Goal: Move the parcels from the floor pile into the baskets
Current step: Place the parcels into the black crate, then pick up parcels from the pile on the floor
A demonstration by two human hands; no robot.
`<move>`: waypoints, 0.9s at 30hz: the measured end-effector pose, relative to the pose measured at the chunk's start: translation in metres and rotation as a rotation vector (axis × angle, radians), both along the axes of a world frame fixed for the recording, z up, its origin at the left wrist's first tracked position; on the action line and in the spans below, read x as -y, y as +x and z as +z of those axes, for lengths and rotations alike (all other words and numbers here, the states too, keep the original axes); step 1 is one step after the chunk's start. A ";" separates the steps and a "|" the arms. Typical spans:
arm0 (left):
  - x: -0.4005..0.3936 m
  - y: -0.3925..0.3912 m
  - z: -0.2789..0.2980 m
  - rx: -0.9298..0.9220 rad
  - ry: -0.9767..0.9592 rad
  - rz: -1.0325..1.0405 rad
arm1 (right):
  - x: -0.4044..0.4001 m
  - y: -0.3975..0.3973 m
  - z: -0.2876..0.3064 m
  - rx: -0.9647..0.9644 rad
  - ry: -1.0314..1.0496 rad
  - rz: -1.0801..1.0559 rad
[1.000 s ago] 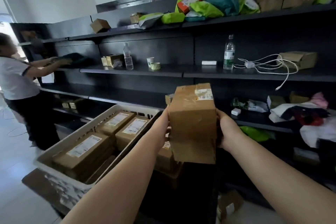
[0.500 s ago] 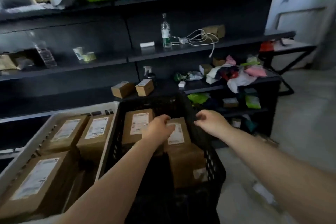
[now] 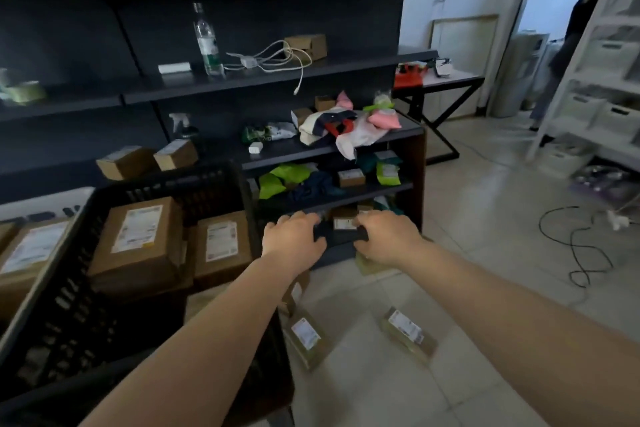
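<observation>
Both hands have been withdrawn from the black basket (image 3: 242, 191), empty: left hand (image 3: 294, 241) and right hand (image 3: 388, 239) extended, fingers loose, nothing held. Floor parcels (image 3: 306, 336) and (image 3: 407, 329) lie flat just beside the basket; judged light, stiff cardboard, best gripped across opposite edges. Labelled boxes (image 3: 138, 239) fill the basket; white basket (image 3: 45, 199) likewise loaded.

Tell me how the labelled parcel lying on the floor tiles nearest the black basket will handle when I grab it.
The parcel looks like a flat cardboard box with square edges, so probably stiff, not floppy. It lies on a broad face, so it shouldn't roll or tip. The tiles look smooth, so a push may slide it; weight can't be judged.
</observation>
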State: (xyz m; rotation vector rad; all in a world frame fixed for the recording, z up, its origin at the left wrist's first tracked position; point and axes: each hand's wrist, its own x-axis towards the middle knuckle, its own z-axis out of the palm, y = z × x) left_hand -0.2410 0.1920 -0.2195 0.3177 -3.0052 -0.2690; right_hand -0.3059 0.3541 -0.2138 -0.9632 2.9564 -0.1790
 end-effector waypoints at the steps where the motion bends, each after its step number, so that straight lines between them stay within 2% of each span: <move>1: -0.014 -0.006 -0.004 0.013 -0.012 0.012 | -0.014 -0.009 -0.005 0.011 0.009 0.008; 6: -0.060 -0.035 -0.025 0.089 0.026 0.118 | -0.067 -0.056 -0.026 0.061 -0.008 0.057; 12: -0.076 -0.063 -0.057 0.136 0.090 0.214 | -0.071 -0.106 -0.046 0.120 0.031 0.114; 22: -0.008 -0.162 -0.157 0.098 0.230 0.329 | 0.012 -0.215 -0.127 0.204 0.106 0.219; 27: 0.034 -0.239 -0.232 -0.030 0.300 0.415 | 0.082 -0.285 -0.207 0.232 0.124 0.290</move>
